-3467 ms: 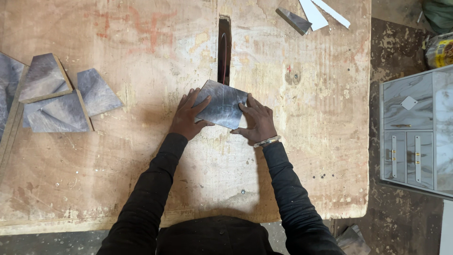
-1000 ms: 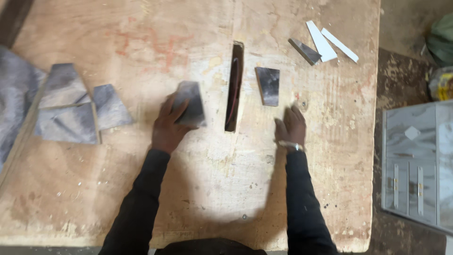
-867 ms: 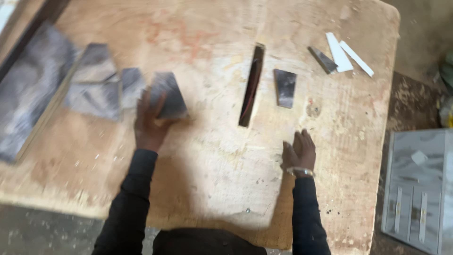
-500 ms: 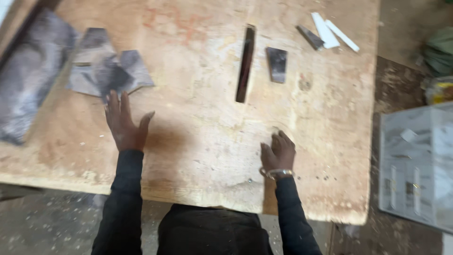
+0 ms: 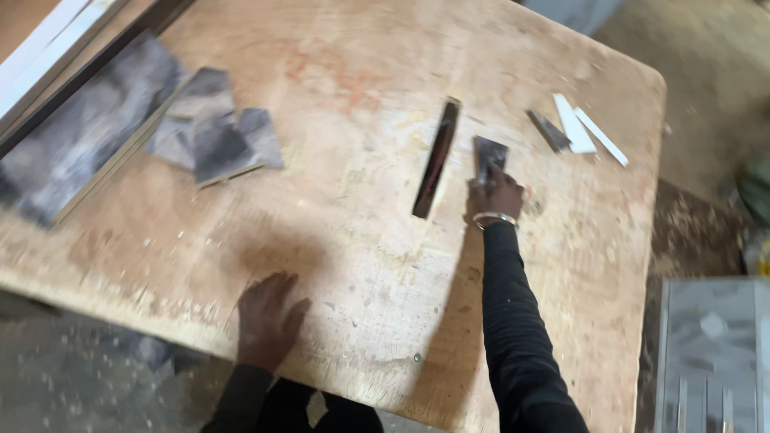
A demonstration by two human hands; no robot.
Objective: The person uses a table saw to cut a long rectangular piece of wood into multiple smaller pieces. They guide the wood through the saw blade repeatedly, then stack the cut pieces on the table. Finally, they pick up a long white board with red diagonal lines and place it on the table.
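A small dark grey offcut (image 5: pixel 488 151) lies on the worn wooden table (image 5: pixel 361 265), just right of the narrow saw slot (image 5: pixel 436 157). My right hand (image 5: pixel 496 195) reaches out to it, and its fingers close over the near end of the piece. My left hand (image 5: pixel 268 317) rests flat with fingers spread near the table's front edge and holds nothing. A pile of cut grey pieces (image 5: pixel 215 135) sits at the far left, well away from both hands.
A long grey marbled panel (image 5: pixel 84 128) lies along the left edge beside a dark rail. Two white strips (image 5: pixel 584 128) and a dark sliver (image 5: pixel 548 130) lie at the far right. A grey panel with fittings (image 5: pixel 710 357) rests on the floor to the right.
My left hand has let go of its grey piece on the left pile and drawn back to the front edge. My right hand has moved forward from the table onto the small offcut.
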